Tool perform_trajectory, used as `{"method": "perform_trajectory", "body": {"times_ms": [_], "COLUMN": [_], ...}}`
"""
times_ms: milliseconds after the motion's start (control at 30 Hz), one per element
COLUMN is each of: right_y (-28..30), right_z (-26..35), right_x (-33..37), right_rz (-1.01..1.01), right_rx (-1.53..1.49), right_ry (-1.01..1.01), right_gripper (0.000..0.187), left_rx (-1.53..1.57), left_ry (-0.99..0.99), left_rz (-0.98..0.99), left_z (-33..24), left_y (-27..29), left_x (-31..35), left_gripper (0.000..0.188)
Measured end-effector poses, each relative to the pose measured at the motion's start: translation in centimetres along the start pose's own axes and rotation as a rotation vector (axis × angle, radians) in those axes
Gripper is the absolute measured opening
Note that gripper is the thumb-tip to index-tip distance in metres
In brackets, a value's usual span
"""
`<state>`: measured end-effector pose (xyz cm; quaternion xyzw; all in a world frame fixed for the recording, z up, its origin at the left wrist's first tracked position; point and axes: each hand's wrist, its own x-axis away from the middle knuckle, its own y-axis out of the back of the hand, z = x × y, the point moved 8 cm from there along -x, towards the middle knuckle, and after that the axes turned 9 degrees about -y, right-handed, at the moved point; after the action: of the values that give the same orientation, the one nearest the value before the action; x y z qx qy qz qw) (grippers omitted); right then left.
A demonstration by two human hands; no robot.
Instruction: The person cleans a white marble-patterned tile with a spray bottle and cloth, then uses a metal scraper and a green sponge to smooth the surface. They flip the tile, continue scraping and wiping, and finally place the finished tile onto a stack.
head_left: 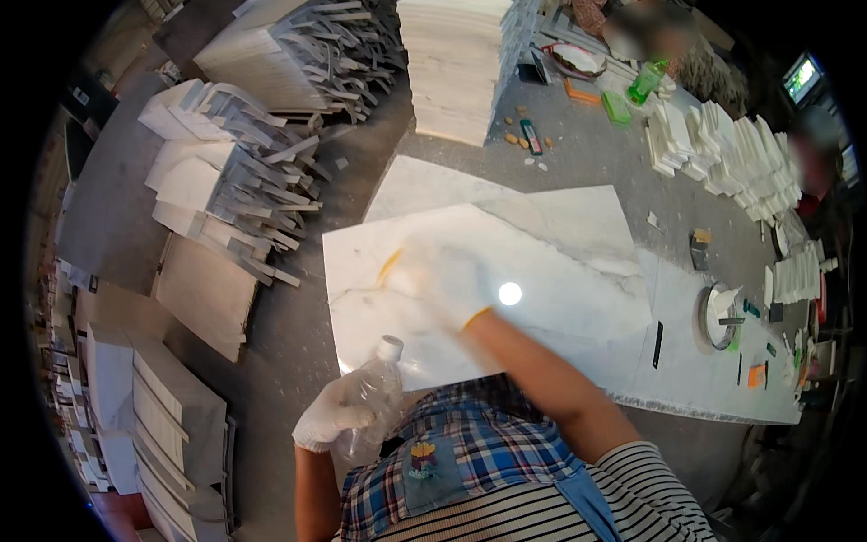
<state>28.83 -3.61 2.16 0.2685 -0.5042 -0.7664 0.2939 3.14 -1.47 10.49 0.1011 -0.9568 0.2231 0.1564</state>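
Observation:
My left hand point(332, 414), in a white knit glove, is wrapped round a clear plastic bottle point(385, 384) with a white cap. The bottle is tilted, cap end up, by the near left edge of a white marble slab point(560, 298) with grey veins. Over the slab's middle is my right hand point(456, 280), in a white glove with a yellow cuff edge. Motion smears its fingers. A pale, blurred patch with a yellow edge point(390, 267) lies at the fingers; whether it is a cloth held in them I cannot make out.
More marble sheets point(433, 185) lie beneath the slab. A tall slab stack point(456, 72) stands behind, with strip-separated stacks point(194, 172) at left. On the right are a round bowl point(720, 316), a black flat strip point(657, 345), a green bottle point(645, 83) and rows of white pieces point(722, 154).

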Motion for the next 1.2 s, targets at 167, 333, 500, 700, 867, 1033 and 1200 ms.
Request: {"method": "perform_trajectory", "body": {"times_ms": [167, 333, 500, 700, 867, 1033, 1200], "right_y": [11.2, 4.2, 9.9, 12.9, 10.8, 13.2, 7.5], "right_z": [-21.6, -6.4, -12.9, -25.6, -12.2, -34.3, -8.5], "right_x": [-3.0, 2.0, 5.4, 10.9, 15.5, 19.8, 17.7], "right_rz": [-0.112, -0.083, 0.260, -0.294, 0.033, -0.106, 0.132], "right_rx": [0.101, -0.115, 0.243, 0.189, 0.100, -0.223, 0.024], "right_ry": [-0.515, -0.031, -0.204, -0.430, -0.186, -0.835, -0.159], "right_gripper": [0.031, 0.028, 0.034, 0.032, 0.034, 0.033, 0.034], "left_rx": [-0.180, -0.186, -0.326, -0.634, -0.716, -0.570, -0.210], "left_ry": [0.015, 0.157, 0.258, 0.274, 0.328, 0.181, 0.098], "left_rz": [-0.077, 0.004, 0.131, 0.212, 0.245, 0.177, -0.010], "left_z": [0.2, 2.4, 3.1, 4.9, 3.3, 2.0, -0.9], "left_y": [0.2, -0.2, -3.0, -3.4, -3.5, -1.1, -2.0], "left_x": [-0.7, -2.7, -5.7, -8.6, -7.7, -6.5, -7.3], "left_gripper": [0.090, 0.102, 0.081, 0.064, 0.054, 0.048, 0.059]}}
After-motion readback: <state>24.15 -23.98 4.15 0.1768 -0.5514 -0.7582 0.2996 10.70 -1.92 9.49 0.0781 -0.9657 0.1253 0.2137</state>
